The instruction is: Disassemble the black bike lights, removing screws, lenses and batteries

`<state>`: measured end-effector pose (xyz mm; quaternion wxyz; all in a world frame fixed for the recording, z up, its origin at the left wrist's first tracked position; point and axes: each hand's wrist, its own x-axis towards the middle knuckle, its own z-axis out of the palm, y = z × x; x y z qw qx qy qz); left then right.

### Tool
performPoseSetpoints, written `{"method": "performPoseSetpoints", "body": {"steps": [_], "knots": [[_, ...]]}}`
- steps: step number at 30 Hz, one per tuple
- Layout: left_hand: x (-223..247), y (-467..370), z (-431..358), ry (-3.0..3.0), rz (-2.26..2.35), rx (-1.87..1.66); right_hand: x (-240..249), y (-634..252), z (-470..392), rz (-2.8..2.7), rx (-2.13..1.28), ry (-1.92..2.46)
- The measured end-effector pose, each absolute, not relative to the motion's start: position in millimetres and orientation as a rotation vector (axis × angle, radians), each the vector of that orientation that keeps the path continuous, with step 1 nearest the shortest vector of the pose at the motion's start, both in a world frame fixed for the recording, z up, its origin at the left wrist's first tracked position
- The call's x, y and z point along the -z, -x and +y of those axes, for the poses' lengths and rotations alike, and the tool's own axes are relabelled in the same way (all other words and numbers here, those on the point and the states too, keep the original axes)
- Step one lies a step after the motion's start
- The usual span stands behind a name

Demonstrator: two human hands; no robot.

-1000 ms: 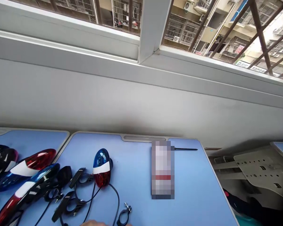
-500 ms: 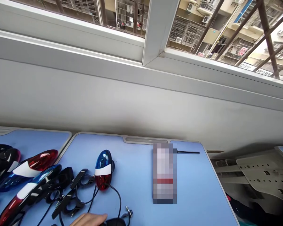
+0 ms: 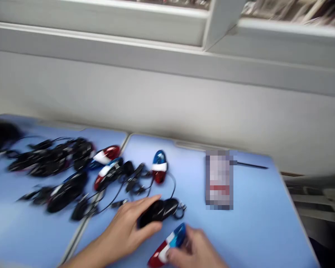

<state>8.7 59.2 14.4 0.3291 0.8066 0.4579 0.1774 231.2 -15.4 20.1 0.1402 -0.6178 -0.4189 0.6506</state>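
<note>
My left hand [image 3: 128, 227] is curved around a black-cased bike light [image 3: 158, 212] lying on the blue table, thumb on the near side and fingers on the far side. A ring clamp [image 3: 180, 211] shows at that light's right end. My right hand [image 3: 197, 249] grips a red, white and blue bike light [image 3: 169, 245] between thumb and fingers, tilted, close to the front of the view. Behind them, another red, white and blue bike light [image 3: 159, 167] lies on the table, with a cable [image 3: 173, 182] running towards the black-cased one. The picture is blurred.
Several more bike lights with cables and clamps lie to the left, among them a black-backed one [image 3: 68, 193]. A pixelated box-like item [image 3: 219, 180] and a thin black rod [image 3: 252, 165] are at the right. A wall and window frame [image 3: 206, 37] stand behind the tables.
The view has tilted down and turned left, so more of the tables shows. My right hand has come into view holding a bike light. More of my left hand shows at the black-cased light.
</note>
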Motion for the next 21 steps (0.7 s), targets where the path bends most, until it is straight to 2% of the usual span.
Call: {"method": "performPoseSetpoints", "body": {"steps": [2,5,10,13,16,21], "knots": [[-25,-12,67,-1.827,1.226,-0.307,-22,-232,-10,-1.252,-1.882,1.756],[-31,-12,77,-1.432,1.130,-0.308,-30,-233,-3,-1.392,-1.877,1.759],[-32,-12,81,-1.253,1.000,-0.256,-39,-229,3,-1.568,-1.781,1.837],[-35,-17,74,-1.423,1.103,-0.282,-36,-227,4,-1.553,-1.841,1.865],[-35,-20,61,-1.926,1.299,-0.407,-32,-229,1,-1.507,-1.851,1.873],[-23,-16,40,-2.435,1.208,-0.539,-31,-233,-7,-1.375,-1.839,1.911]]}}
